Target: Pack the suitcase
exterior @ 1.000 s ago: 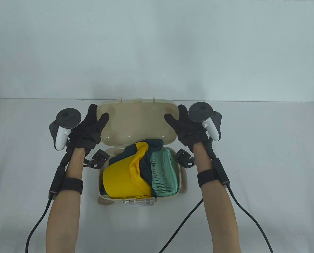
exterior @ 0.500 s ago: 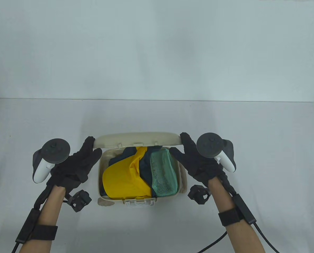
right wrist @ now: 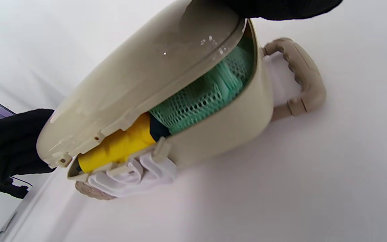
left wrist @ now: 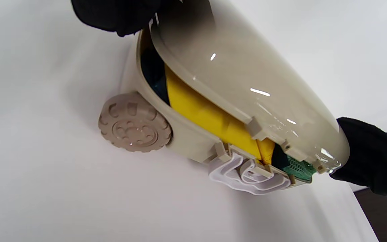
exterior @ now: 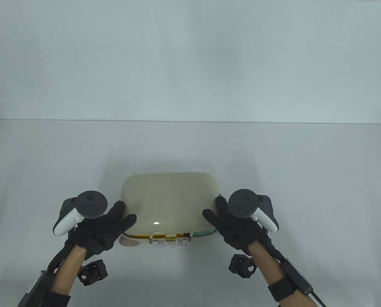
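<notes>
Suitcase lid point(exterior: 169, 198) ajar over yellow garment point(left wrist: 210, 117), no legible writing.

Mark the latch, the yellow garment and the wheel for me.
latch point(left wrist: 250, 174): left wrist view, middle of the white clasp.
yellow garment point(left wrist: 207, 114): left wrist view, fabric in the lid gap.
wheel point(left wrist: 133, 123): left wrist view, hub face.

left hand point(exterior: 102, 228): fingers extended, spread | right hand point(exterior: 237, 225): fingers extended, spread

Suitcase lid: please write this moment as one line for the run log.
lid: lowered, gap at front | clothes: showing in gap | latch: not fastened | left hand, right hand: on lid's sides
</notes>
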The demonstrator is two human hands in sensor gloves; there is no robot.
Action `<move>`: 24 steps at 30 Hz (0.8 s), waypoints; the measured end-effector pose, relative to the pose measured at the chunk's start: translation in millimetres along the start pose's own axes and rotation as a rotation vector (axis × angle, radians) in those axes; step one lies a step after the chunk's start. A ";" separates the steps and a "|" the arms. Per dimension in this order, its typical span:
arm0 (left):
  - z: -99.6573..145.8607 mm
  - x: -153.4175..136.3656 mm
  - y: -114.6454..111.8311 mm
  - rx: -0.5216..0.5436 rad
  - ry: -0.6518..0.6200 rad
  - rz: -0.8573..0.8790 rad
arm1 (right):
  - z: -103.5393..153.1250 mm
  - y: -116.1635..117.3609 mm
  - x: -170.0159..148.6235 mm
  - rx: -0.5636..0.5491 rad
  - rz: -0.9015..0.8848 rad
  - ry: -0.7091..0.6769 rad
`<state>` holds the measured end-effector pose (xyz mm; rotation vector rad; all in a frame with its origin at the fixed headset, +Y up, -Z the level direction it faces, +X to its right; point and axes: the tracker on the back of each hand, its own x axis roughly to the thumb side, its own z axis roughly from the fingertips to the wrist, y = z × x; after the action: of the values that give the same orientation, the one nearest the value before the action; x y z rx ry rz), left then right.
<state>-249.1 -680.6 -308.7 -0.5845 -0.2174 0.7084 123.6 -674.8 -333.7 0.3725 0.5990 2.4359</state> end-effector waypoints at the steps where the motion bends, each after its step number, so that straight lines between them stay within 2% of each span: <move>1: -2.3 -1.0 -1.8 0.001 0.006 0.005 | -1.6 2.5 -1.0 -0.002 0.009 0.008; 9: -12.9 -0.3 -8.6 0.042 0.023 -0.004 | -12.9 8.8 1.2 -0.031 0.101 0.051; 15: -12.7 4.5 -13.2 0.020 0.057 -0.155 | -13.7 13.5 6.0 -0.048 0.238 0.065; 19: -11.0 4.7 -13.1 0.008 0.076 -0.201 | -13.0 15.6 4.4 -0.053 0.252 0.064; 22: -10.5 9.9 -1.9 0.078 0.106 -0.236 | -12.2 11.8 1.9 -0.033 0.238 0.064; 24: -14.9 15.8 13.2 0.153 0.121 -0.263 | -7.3 6.0 1.4 -0.066 0.244 0.056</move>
<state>-238.9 -668.5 -328.5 -0.4412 -0.1230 0.4287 116.8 -680.7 -336.9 0.3700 0.5209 2.6996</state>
